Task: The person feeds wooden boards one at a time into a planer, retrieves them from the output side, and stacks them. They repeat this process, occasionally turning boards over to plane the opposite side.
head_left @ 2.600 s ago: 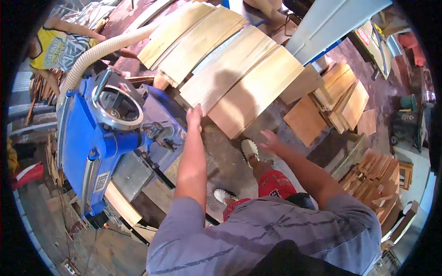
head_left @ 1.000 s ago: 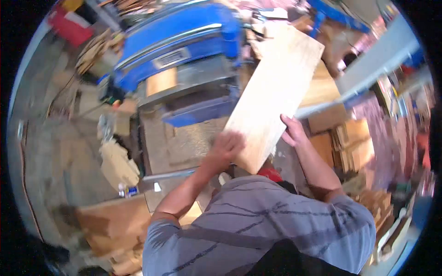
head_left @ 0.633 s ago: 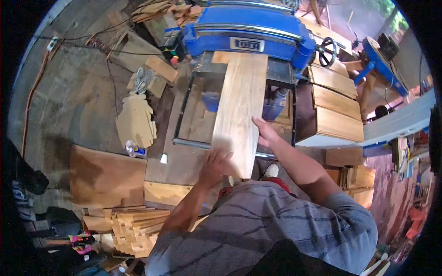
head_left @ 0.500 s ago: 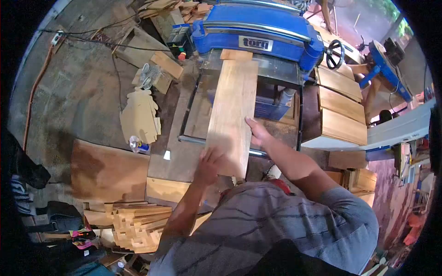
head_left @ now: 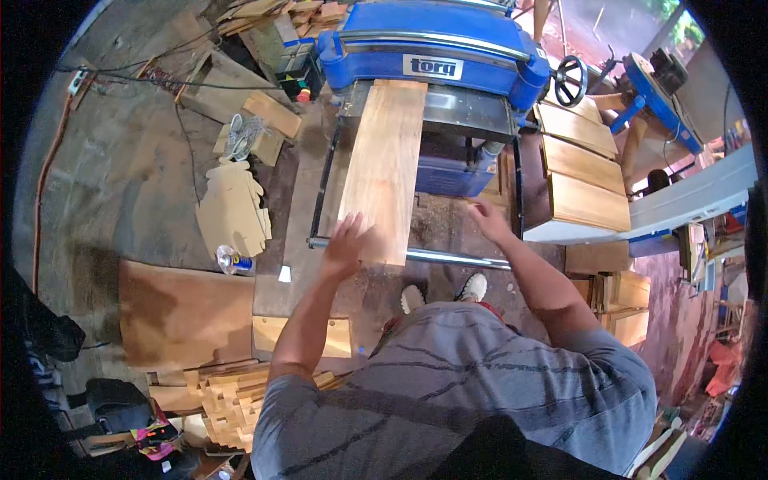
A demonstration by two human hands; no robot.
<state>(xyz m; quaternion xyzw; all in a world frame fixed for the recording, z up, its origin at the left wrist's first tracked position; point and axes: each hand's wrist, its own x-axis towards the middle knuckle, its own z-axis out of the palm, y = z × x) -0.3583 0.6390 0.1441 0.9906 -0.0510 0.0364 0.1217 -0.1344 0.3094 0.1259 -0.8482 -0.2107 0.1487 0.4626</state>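
A long, pale wooden board (head_left: 382, 164) lies lengthwise over the feed table of a blue thickness planer (head_left: 432, 58) marked "torq". Its far end meets the machine's front, and its near end extends past the metal front bar (head_left: 456, 258). My left hand (head_left: 344, 246) rests on the board's left edge near that end, fingers stretched out along the top. Off to the right of the board, my right hand (head_left: 490, 221) hovers in the air with its fingers loosely bent and nothing in them.
Several boards are stacked (head_left: 588, 180) at the planer's right, near its black handwheel (head_left: 569, 81). Cut cardboard (head_left: 232, 208) and a plastic bottle (head_left: 232, 260) lie to the left. Wood pieces (head_left: 232, 404) are piled at lower left. A black cable (head_left: 184, 82) crosses the floor.
The board has moved forward to the planer, and its near end is farther from my body. My right hand has let go of its right edge and moved away rightward; my left hand has moved forward.
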